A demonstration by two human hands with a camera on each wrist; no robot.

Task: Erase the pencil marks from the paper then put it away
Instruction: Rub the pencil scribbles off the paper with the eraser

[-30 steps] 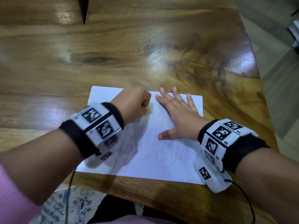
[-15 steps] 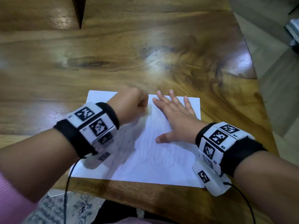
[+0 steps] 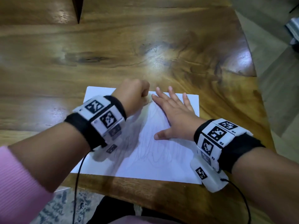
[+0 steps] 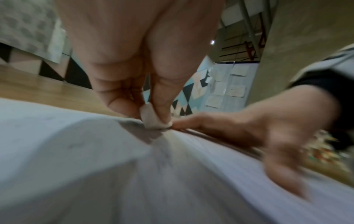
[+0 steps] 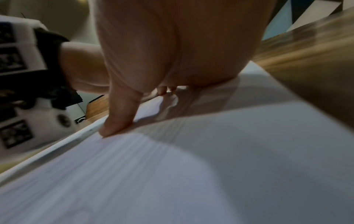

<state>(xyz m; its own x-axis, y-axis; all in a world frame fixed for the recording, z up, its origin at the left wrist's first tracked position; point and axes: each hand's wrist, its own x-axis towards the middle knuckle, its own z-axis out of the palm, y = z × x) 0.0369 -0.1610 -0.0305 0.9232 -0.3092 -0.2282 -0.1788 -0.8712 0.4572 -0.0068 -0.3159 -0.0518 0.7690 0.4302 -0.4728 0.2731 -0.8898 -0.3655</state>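
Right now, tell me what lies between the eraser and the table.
Only the paper: the left wrist view shows the eraser pressed on it.

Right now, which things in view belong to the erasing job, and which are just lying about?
In the job:
paper
eraser, pinched by left hand
right hand, flat on the paper

Just there:
wooden table
patterned rug

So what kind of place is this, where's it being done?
Probably a room in a home, though that is a guess. The paper lies on a glossy wooden table with a patterned rug on the floor below, and the left wrist view shows a wall of coloured triangles.
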